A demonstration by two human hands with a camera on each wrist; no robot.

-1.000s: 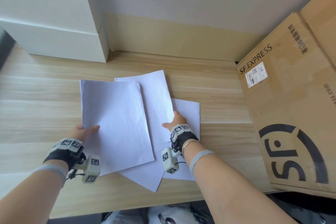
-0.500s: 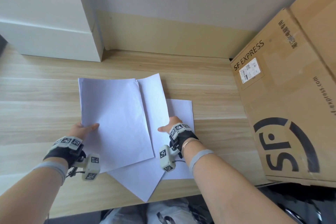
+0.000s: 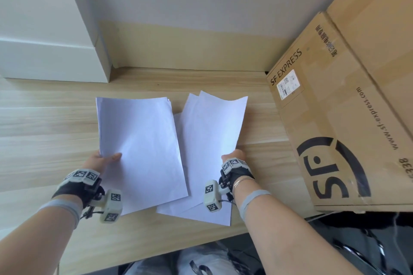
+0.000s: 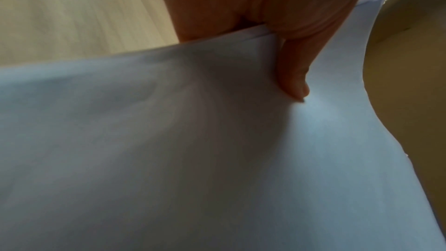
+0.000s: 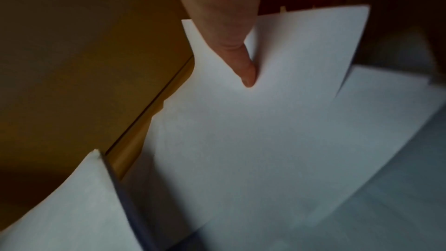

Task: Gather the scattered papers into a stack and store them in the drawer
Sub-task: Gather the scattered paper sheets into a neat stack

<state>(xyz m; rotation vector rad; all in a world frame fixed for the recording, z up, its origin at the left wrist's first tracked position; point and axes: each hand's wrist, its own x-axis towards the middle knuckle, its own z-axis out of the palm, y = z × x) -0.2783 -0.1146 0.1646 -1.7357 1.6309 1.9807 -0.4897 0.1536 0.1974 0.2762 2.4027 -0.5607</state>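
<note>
My left hand (image 3: 106, 158) pinches the left edge of a stack of white papers (image 3: 140, 152), thumb on top, the stack's far end lifted off the wooden desk (image 3: 44, 131). In the left wrist view the thumb (image 4: 293, 83) presses on the top sheet (image 4: 217, 159). My right hand (image 3: 232, 156) pinches the near right corner of a couple of white sheets (image 3: 212, 131), which curl up beside the stack. The right wrist view shows the thumb (image 5: 241, 64) on those sheets (image 5: 265, 140). Another sheet (image 3: 201, 213) lies flat underneath. The white drawer unit (image 3: 44, 51) stands at the back left, its fronts closed.
A big SF Express cardboard box (image 3: 335, 118) fills the desk's right side, close to my right hand. A second carton (image 3: 380, 18) leans behind it. A beige upstand (image 3: 178, 49) runs along the wall. The desk's front edge is just below my wrists.
My right hand has taken hold of the sheets that lay under the stack and lifted them to the right. The two bundles now sit side by side instead of overlapping.
</note>
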